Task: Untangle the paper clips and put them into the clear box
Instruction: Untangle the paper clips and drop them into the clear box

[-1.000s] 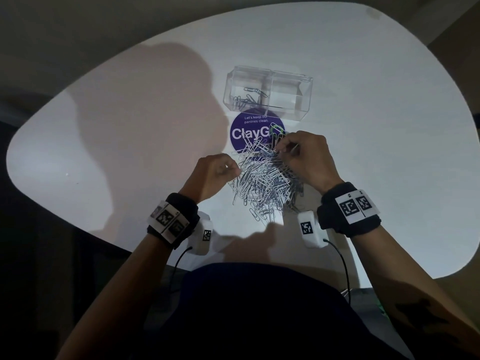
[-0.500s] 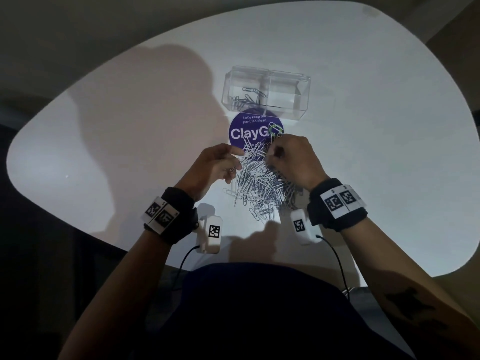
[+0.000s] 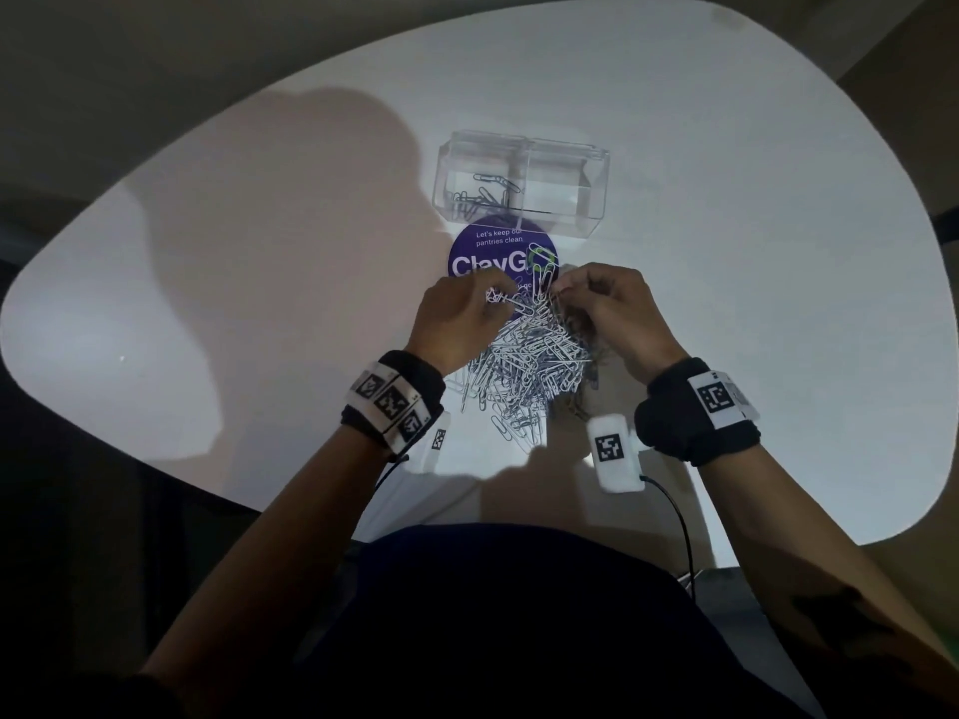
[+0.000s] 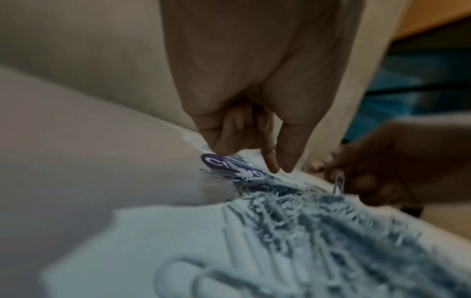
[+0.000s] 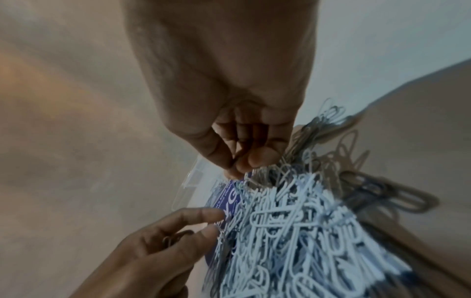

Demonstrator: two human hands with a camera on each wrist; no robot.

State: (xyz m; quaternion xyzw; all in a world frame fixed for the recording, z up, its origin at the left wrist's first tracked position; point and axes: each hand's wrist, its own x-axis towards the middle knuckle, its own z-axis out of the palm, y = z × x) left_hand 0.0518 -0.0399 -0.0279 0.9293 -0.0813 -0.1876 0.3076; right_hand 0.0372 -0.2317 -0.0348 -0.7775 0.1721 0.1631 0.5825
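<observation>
While both hands, the left hand (image 3: pixel 456 316) and the right hand (image 3: pixel 615 308), are pinching springy, light paper clips (image 3: pixel 524 365), single wire loops are offering the best hold.

bare table (image 3: pixel 726 199) flanks clear box (image 3: pixel 520 181); clip pile (image 3: pixel 524 376) nearside

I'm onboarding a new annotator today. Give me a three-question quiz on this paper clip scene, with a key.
1. True or false: the clear box already holds some clips.
2. What is the right hand pinching?
3. The purple sticker lies: A) between the box and the paper clip pile; B) inside the box; C) off the table.

Key: 1. True, in its left compartment. 2. A clip raised off the pile. 3. A.
</observation>
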